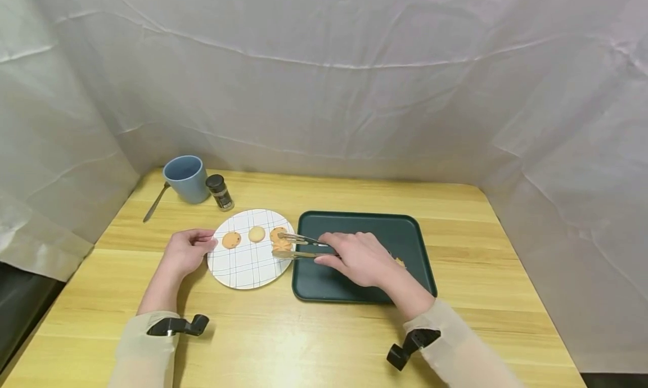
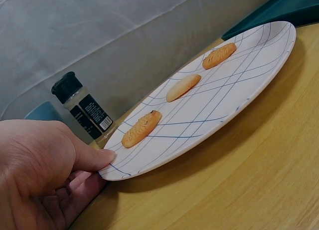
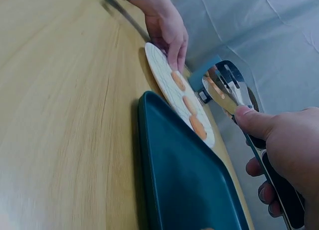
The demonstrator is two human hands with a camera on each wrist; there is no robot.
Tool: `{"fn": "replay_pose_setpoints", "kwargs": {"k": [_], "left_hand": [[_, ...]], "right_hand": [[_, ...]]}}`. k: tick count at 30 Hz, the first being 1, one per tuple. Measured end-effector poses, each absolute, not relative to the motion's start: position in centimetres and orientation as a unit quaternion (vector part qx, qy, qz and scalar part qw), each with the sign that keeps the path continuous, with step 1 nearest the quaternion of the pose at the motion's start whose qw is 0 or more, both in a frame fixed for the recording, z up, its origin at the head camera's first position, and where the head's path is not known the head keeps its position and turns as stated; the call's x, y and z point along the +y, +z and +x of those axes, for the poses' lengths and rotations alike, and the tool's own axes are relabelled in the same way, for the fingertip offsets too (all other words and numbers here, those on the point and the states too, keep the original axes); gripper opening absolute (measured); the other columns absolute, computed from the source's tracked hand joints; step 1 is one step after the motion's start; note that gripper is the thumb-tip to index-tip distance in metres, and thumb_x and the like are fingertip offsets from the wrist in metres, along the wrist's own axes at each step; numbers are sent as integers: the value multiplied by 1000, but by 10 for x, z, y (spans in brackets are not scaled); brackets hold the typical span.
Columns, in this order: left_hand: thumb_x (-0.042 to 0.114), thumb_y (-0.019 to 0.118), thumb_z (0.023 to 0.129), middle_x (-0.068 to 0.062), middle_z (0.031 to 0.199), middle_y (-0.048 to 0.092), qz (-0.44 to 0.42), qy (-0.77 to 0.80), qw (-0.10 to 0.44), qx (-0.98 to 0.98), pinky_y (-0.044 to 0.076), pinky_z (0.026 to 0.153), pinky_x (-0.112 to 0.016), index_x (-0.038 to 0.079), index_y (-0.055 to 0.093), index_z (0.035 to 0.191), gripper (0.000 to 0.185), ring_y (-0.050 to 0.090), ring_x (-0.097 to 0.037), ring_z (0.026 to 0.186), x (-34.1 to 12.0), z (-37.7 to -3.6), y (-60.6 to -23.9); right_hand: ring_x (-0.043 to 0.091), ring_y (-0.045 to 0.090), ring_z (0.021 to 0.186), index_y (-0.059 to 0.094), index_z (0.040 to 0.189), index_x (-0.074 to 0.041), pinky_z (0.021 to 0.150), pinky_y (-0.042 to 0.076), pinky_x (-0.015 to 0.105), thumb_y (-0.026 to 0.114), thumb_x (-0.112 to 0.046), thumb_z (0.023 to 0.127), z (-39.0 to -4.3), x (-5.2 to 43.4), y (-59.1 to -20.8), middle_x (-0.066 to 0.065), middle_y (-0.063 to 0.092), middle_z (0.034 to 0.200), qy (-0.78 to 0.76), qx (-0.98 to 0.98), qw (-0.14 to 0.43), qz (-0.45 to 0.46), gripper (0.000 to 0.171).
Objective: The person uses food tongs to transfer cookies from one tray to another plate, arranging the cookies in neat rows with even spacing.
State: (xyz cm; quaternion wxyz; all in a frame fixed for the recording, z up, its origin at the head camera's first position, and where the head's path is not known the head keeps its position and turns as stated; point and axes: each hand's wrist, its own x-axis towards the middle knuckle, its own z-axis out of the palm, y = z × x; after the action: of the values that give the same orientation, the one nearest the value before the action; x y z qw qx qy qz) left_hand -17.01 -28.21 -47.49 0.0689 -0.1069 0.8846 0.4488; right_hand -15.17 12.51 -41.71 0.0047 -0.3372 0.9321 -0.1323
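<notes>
Fingers point(image 1: 334, 252) of the right hand point(image 1: 360, 257) curl round the handles of a pair of metal tongs point(image 1: 300, 246), the forearm angled across the dark green rectangular tray point(image 1: 411, 236). The tong tips reach over the right edge of the round white plate with blue grid lines point(image 1: 248, 264), by the rightmost of three round orange biscuits point(image 1: 277, 234). The left hand point(image 1: 186, 251) lies at the plate's left rim, thumb on top, fingers curled under it.

Staged recording booth, white sheeting point(image 1: 324, 84) around wooden table point(image 1: 314, 332)
</notes>
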Motion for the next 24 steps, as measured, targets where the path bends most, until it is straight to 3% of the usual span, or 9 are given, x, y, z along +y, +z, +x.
{"fn": "replay_pose_setpoints", "kwargs": {"k": [6,14,24], "left_hand": [[20,65,106,-23,129,66,-107,449,69,885,49,87,-35,-3,63,140,41,62,-32,113,-281,-170,-474],[19,65,106,-23,130,66,-103,451,66,884,49,87,-35,-4,63,140,41,62,-32,113,-281,-170,-473],[19,65,106,-24,130,66,-100,449,67,886,49,87,-33,-4,63,140,41,62,-32,113,-281,-170,-474]], "right_hand": [[7,53,59,67,137,-18,50,41,28,54,-60,106,-154,110,-418,-12,67,93,-135,927,12,-349,53],[15,70,84,64,143,-17,60,50,30,50,-58,108,-158,87,-422,-1,73,129,-132,919,31,-370,55],[12,64,80,63,144,-20,60,48,31,50,-57,109,-164,55,-425,-4,72,127,-128,912,52,-386,53]]}}
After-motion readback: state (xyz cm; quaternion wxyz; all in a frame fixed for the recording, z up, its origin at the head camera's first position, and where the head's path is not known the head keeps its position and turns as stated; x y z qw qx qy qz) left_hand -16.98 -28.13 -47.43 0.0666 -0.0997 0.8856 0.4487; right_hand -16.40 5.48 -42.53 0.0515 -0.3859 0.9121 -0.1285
